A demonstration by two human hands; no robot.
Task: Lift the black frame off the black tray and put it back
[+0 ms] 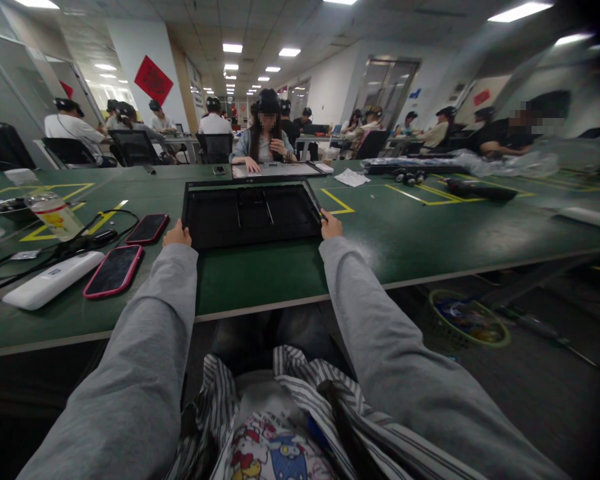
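Probably, the black frame (213, 215) is stiff and fairly light, its smooth, thin rim a little slippery and easily scuffed. It sits between both hands at the green tabletop (260, 287); whether it touches, I cannot tell. The fingers of the left hand (177, 235) and right hand (332, 226) pinch opposite short sides, seemingly the steadiest hold.
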